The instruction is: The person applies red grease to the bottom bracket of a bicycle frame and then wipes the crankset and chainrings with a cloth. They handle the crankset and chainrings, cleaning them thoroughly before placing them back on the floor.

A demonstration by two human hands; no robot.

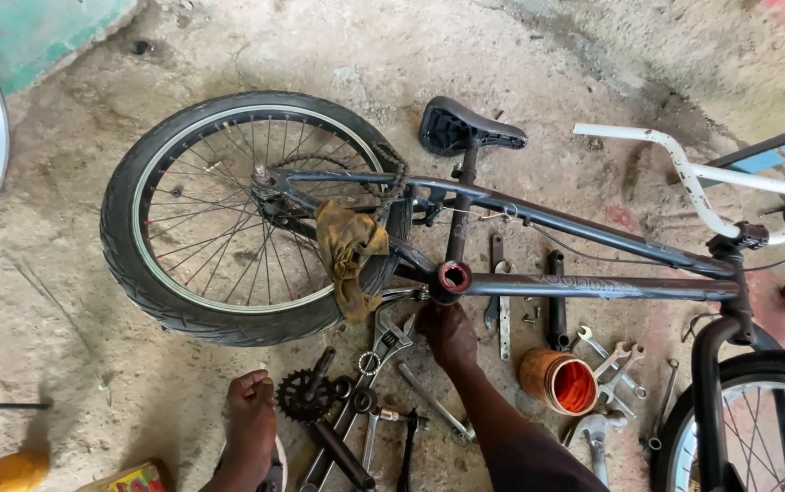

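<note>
The concrete floor (64,301) carried a dark bicycle (593,287) lying on its side across the middle. Its rear wheel (201,219) was toward the floor's left edge and its white handlebar (702,178) toward the right. A dirty yellow rag (347,251) hung over the chainstay, touching the tyre.

The right hand (447,335) reached up from the near edge, its fingers against the underside of the open bottom bracket shell (454,277), which showed an empty reddish bore. The grip faced away, so I could not tell whether it was clenched on a small part or pressing bare. The left hand was not in view; a foot (251,424) rested by the near edge.

The crank with its sprocket (312,396) lay on the floor just left of the arm, among spanners (615,360) and an adjustable wrench (383,346). An orange cup (561,381) lay on its side to the right.

By my judgement, the work stood at the bottom bracket with the crank already out. The next move called for a firm hold at the shell's lower face and a suitable tool from the near spread.
</note>
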